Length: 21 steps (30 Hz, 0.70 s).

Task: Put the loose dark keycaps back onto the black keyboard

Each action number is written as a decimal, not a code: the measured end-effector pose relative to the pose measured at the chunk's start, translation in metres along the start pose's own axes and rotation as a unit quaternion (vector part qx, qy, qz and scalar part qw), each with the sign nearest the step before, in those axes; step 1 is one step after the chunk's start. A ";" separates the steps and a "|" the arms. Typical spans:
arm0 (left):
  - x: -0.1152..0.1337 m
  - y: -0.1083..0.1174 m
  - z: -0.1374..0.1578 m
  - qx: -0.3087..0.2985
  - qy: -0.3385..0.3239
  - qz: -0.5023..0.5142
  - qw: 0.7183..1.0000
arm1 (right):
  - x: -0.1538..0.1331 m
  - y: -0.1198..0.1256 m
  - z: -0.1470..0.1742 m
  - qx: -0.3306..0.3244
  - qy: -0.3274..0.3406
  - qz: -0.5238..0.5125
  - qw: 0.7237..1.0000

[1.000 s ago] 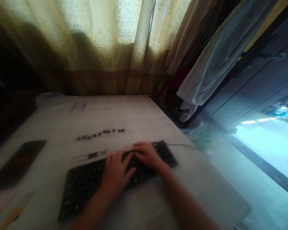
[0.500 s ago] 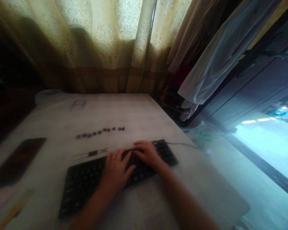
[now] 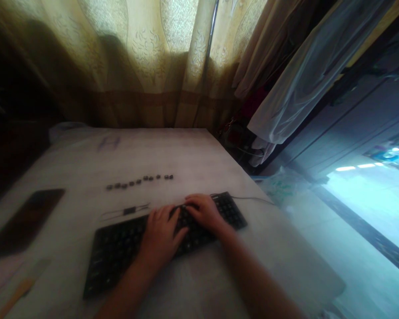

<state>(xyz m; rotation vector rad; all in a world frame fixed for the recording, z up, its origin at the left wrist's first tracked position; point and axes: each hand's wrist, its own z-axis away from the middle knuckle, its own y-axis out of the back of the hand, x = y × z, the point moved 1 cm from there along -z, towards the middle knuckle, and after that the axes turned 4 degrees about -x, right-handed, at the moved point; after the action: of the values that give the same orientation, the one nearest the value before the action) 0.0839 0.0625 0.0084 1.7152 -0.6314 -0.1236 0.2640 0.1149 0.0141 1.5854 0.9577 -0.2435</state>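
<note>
A black keyboard (image 3: 116, 248) lies at a slant on the table, with both hands over its middle. My left hand (image 3: 161, 235) rests flat on the keys, its thumb and fingers spread. Across from it, my right hand (image 3: 204, 212) is at the keyboard's upper edge, fingers bent and tips close together; anything between them is too dark and blurred to name. Behind the keyboard lies a thin wire tool with a black middle (image 3: 129, 211), possibly a keycap puller. Farther back runs an uneven row of several small dark pieces (image 3: 138, 181) that look like keycaps.
On the white-covered table (image 3: 186, 150), a dark flat slab (image 3: 26, 221) lies at left. Nearer is a brush-like tool with an orange handle (image 3: 18, 292). The keyboard's cable (image 3: 249, 198) runs off the right edge. Curtains (image 3: 146, 66) hang behind; clothes (image 3: 286, 106) hang at right.
The view has shifted very slightly. Left fingertips have moved a little over the keys; the right hand stays almost in the same place. The keyboard and small pieces lie as before.
</note>
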 end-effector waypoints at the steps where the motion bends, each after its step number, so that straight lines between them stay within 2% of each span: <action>1: 0.000 0.000 0.000 0.000 0.000 -0.001 1.000 | 0.000 0.000 0.000 0.000 -0.003 0.001 1.000; 5: 0.000 0.001 0.000 -0.004 0.002 0.003 1.000 | 0.000 0.001 -0.001 0.008 -0.023 0.001 1.000; 12: 0.003 0.004 -0.001 -0.016 0.007 -0.004 1.000 | -0.005 0.004 0.000 -0.010 -0.006 0.001 1.000; 16: 0.003 0.004 0.000 -0.008 0.006 -0.002 1.000 | -0.006 0.006 -0.002 -0.023 0.003 0.034 0.999; 21: 0.002 0.003 0.000 -0.014 0.004 -0.009 1.000 | -0.011 0.009 -0.007 -0.071 0.031 0.099 0.992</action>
<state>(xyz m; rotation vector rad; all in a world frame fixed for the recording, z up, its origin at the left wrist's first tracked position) 0.0844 0.0608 0.0115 1.6944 -0.6069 -0.1378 0.2607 0.1166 0.0293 1.5509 0.8378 0.0120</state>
